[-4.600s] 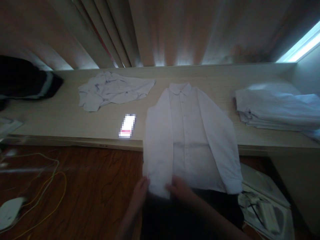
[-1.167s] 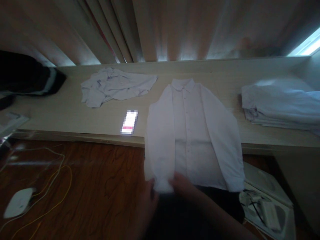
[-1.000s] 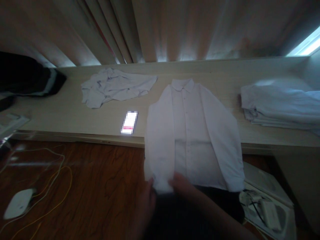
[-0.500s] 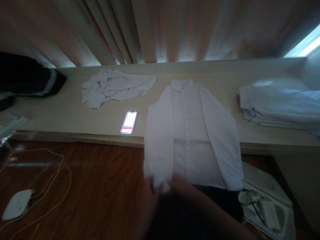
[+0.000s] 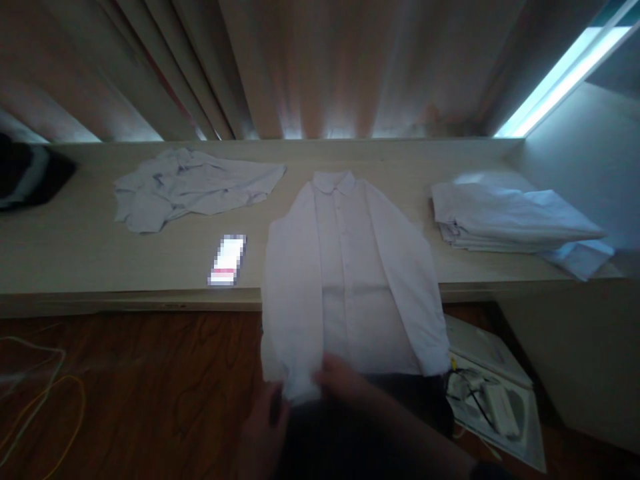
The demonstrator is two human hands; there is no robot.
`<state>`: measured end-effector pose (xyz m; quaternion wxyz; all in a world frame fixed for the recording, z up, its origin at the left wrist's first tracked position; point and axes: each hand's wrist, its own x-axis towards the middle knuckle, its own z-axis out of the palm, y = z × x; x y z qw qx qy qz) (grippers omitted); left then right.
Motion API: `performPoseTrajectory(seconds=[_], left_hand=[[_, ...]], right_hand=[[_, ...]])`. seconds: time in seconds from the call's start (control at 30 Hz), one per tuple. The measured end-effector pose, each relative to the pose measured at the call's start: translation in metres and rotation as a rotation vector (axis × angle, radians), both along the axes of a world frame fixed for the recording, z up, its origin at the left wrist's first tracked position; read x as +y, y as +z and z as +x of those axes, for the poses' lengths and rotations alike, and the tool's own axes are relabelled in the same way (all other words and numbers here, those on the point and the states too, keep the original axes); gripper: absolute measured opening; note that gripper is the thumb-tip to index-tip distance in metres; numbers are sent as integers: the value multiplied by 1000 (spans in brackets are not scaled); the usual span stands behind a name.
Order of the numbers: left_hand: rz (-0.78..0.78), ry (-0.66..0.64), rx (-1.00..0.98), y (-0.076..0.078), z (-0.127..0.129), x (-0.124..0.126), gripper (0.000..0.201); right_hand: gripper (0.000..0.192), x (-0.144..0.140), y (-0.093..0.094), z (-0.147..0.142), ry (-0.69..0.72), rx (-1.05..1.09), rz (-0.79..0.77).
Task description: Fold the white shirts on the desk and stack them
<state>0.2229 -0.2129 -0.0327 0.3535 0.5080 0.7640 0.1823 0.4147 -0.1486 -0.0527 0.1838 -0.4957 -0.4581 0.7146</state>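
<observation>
Swung rightward since a moment ago, the view keeps both hands at the sleeve cuff (image 5: 299,387): left hand (image 5: 263,427) and right hand (image 5: 340,383) fingers pinched shut on it, squaring the white shirt (image 5: 350,267) draped over the worktop (image 5: 100,260) edge, between crumpled shirt (image 5: 190,187) and folded stack (image 5: 505,217).

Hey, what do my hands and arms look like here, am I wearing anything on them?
Both hands are bare: no gloves, and no rings or watch can be made out in the dim, blurred picture. The left hand shows up to the wrist with no sleeve visible. The right hand leads into a bare forearm; a dark edge at the bottom corner may be a sleeve, but it is too dark to tell.
</observation>
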Motion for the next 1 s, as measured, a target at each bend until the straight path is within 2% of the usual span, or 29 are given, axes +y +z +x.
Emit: performPoseTrajectory(seconds=[0.2, 0.43, 0.6, 0.7, 0.9, 1.0], left_hand=[[27, -54, 45, -4, -7, 0, 29], [1, -113, 119, -5, -7, -3, 28], [-46, -112, 183, 0, -4, 2, 30], [-103, -120, 209, 5, -1, 10, 33], [-211, -201, 227, 14, 6, 21, 32], [-272, -223, 258, 17, 8, 21, 41]], right_hand=[[29, 0, -3, -1, 12, 85, -47], [31, 1, -1, -1, 7, 33, -12], [27, 1, 4, -2, 36, -5, 9], [26, 1, 6, -3, 22, 47, 14], [28, 1, 5, -2, -1, 60, -11], [29, 0, 2, -3, -7, 128, -10]])
